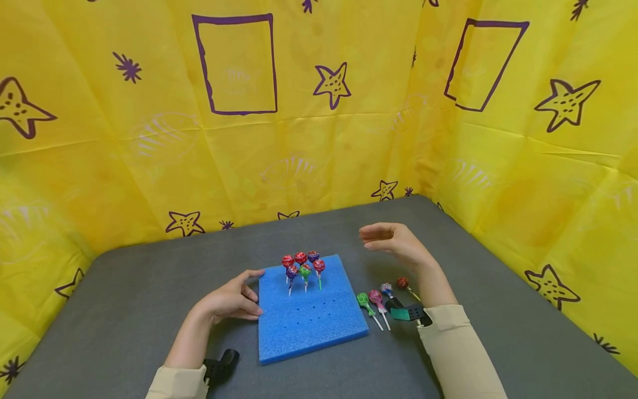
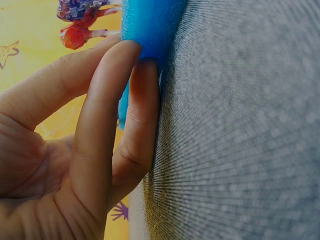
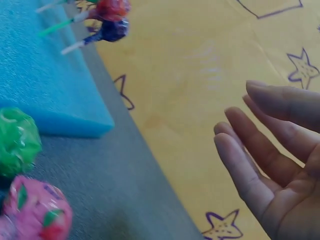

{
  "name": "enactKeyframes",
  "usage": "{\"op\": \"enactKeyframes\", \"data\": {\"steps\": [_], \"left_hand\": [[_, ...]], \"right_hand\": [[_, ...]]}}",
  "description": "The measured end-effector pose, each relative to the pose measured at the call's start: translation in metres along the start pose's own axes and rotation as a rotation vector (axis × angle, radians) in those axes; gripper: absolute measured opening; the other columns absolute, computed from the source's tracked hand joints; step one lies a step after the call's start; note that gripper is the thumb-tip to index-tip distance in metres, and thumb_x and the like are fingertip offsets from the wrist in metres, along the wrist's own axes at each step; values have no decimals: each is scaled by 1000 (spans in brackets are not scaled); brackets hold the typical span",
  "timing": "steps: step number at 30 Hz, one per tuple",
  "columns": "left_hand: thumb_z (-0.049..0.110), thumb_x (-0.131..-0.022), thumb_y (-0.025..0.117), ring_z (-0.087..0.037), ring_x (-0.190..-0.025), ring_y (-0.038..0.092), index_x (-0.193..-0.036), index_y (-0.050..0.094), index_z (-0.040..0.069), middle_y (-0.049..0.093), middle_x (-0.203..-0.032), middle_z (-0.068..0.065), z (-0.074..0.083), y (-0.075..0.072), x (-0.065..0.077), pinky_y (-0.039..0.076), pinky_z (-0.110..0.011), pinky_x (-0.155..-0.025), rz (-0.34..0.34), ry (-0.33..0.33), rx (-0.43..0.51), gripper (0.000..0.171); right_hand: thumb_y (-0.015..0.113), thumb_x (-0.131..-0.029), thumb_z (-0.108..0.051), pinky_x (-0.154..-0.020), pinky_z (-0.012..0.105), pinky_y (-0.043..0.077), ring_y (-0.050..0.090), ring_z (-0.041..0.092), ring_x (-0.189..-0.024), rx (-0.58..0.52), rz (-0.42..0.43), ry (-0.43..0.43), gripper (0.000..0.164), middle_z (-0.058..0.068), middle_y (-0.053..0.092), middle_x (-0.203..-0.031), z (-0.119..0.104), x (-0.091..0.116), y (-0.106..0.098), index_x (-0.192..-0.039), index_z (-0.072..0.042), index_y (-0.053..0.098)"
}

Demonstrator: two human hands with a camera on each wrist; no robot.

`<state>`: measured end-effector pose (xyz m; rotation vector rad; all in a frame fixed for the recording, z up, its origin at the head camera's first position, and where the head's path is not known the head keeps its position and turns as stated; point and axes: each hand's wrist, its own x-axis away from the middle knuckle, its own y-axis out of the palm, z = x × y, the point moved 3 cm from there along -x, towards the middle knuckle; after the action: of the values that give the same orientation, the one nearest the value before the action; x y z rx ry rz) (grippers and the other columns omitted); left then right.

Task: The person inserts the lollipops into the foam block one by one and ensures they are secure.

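Note:
A blue foam board (image 1: pixel 314 330) with small holes lies flat on the grey table. Several wrapped lollipops stand upright in its far half, among them a green one (image 1: pixel 305 270) and a red one (image 1: pixel 319 266). My left hand (image 1: pixel 234 296) holds the board's left edge, its bent fingers against the foam (image 2: pixel 152 25) in the left wrist view. Above the table, beyond the board's right side, my right hand (image 1: pixel 396 241) hangs with fingers loosely bent and nothing in them. Nearer me lie loose lollipops: green (image 1: pixel 363 299), pink (image 1: pixel 375 297), blue-and-white (image 1: pixel 386 288) and red (image 1: pixel 402 282).
The dark grey table (image 1: pixel 149 288) stretches around the board. A yellow cloth (image 1: pixel 239 160) with purple starfish drawings hangs behind it and along the right side. Each wrist wears a black strap, and the right strap (image 1: pixel 410 314) overlaps the loose lollipops from the head view.

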<state>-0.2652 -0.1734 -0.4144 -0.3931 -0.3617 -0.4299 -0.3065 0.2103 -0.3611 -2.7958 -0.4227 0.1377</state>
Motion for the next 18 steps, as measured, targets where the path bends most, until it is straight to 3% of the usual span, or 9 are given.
{"op": "enactKeyframes", "data": {"steps": [8, 18], "left_hand": [[-3, -80, 76, -19, -78, 61, -155, 21, 12, 48, -97, -11, 0, -1, 1, 64, -33, -74, 0, 0, 2, 94], [-4, -80, 76, -19, -77, 64, -155, 21, 13, 48, -97, -11, -1, 0, -1, 64, -34, -73, -1, 4, 5, 94]], "right_hand": [[71, -90, -19, -100, 30, 56, 68, 14, -110, 21, -15, 20, 51, 17, 63, -133, 8, 5, -17, -135, 1, 56], [69, -92, -16, -97, 25, 57, 63, 28, -121, 14, -85, 87, 53, 28, 54, -140, 28, 15, -38, -137, 6, 51]]}}
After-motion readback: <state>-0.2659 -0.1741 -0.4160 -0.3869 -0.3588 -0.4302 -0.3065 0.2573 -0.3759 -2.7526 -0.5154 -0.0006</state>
